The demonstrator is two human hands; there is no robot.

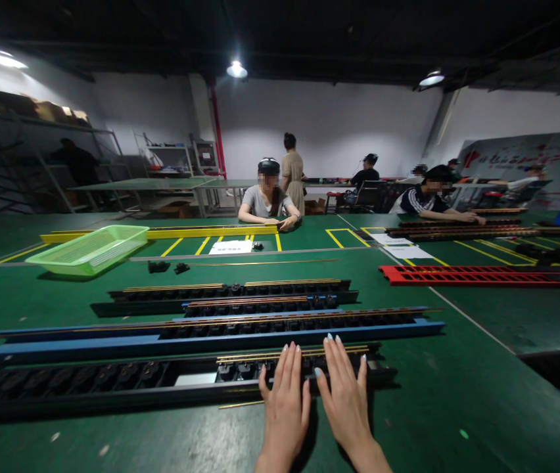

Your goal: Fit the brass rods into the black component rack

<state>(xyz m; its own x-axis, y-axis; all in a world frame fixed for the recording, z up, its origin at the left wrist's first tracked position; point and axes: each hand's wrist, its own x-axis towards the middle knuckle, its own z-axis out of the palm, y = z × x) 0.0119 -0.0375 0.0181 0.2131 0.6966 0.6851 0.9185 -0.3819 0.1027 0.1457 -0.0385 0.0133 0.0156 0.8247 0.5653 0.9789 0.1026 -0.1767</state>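
My left hand [286, 397] lies over the right part of a long black channel [112, 397], fingers stretched out and pointing away from me. Beside it my right hand [344, 394] reaches over the same channel, flat with fingers apart. Beneath the fingertips run thin brass rods [250, 358], set along a row of black blocks [233, 372] inside the channel. Neither hand grips anything; whether the fingertips press on the rods I cannot tell. More black blocks [77, 380] fill the channel's left part. One loose brass rod [240, 405] lies on the green table in front of it, partly behind my left hand.
Behind stand a blue channel [87, 346] and a dark channel [137, 307] with blocks and rods. A green basket [93, 253], loose black parts [158, 266] and a red rail [457, 276] lie farther off. A co-worker [267, 197] sits opposite at a yellow rail [211, 232].
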